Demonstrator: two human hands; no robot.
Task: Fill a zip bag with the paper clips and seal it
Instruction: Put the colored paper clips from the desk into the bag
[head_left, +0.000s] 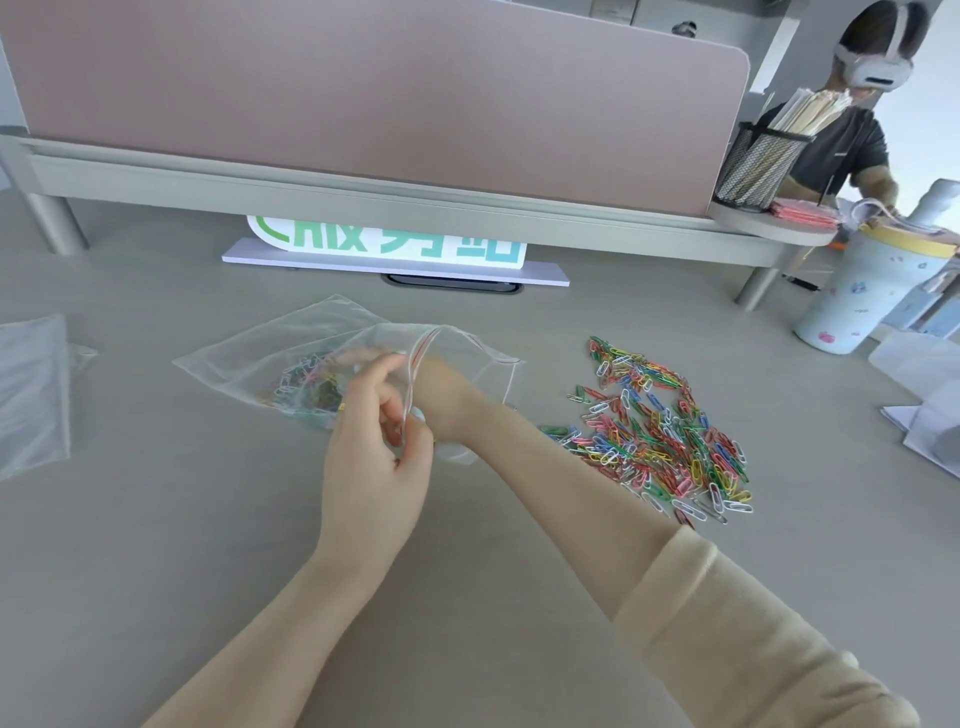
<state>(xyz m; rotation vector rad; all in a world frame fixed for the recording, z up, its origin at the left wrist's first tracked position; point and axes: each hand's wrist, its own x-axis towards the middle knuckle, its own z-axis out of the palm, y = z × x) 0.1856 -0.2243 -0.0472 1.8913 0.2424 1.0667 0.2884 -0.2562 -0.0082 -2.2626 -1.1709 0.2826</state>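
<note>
Spare bag, far left: a second clear plastic bag (31, 384) lies flat on the grey desk (156, 545), well apart from the work.

Zip bag: the clear zip bag (291, 348) lies on its side at centre, mouth facing right, with a small cluster of coloured clips (306, 389) already inside near its closed end.

Left hand: the left hand (376, 447) pinches the near lip of the bag's red-striped zip rim between thumb and fingers, holding the mouth up and apart.

Right hand: the right hand (374, 358) is pushed inside the bag past the wrist; seen only through the plastic, its fingers are too blurred to tell whether they are spread or closed on clips.

Loose pile: most of the paper clips (660, 431) sit in a scattered heap on the desk just right of the bag mouth, so the filling looks far from done.

Background, right: a mesh pen holder (758, 166) on a shelf, a lidded tumbler (872, 291), and another person in a headset behind.

Risk, spill: the bag lies flat with its mouth level; if the left pinch slackens as the right hand comes out, clips may slide back out.

Risk, snag: a clip caught in the zip track would likely stop the seal closing.

Risk, scatter: a sleeve sweeping the heap could push clips across the desk.
</note>
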